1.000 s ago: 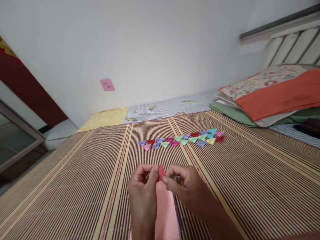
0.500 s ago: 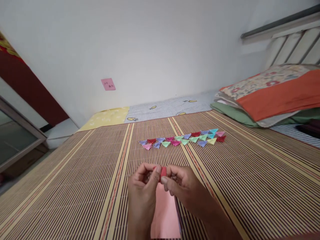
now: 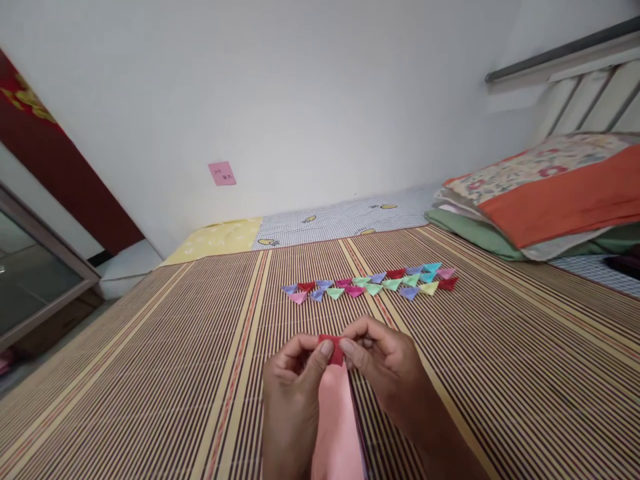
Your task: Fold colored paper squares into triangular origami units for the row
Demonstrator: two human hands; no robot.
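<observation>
A small piece of red paper [image 3: 336,357] is pinched between both hands, low in the middle of the view. My left hand [image 3: 300,380] grips its left side, thumb on the near face. With thumb and fingertips, my right hand [image 3: 383,360] holds its upper right corner. Beneath the hands lies a long pink sheet of paper [image 3: 337,427], partly covered by my left hand and wrist. Beyond them, several small folded paper triangles [image 3: 373,289] in red, purple, green, pink, blue and yellow lie in rows.
A striped bamboo mat [image 3: 165,360] spreads under everything. At the right is a stack of folded bedding [image 3: 565,193] beside a radiator [image 3: 590,100]. A pink note [image 3: 222,173] is stuck on the white wall [image 3: 310,100]. A glass-paned frame [image 3: 40,280] stands at the left.
The red paper now shows more of its face between the hands. My right hand has shifted up, its thumb and fingers now at the paper's upper right corner. The view has shifted slightly.
</observation>
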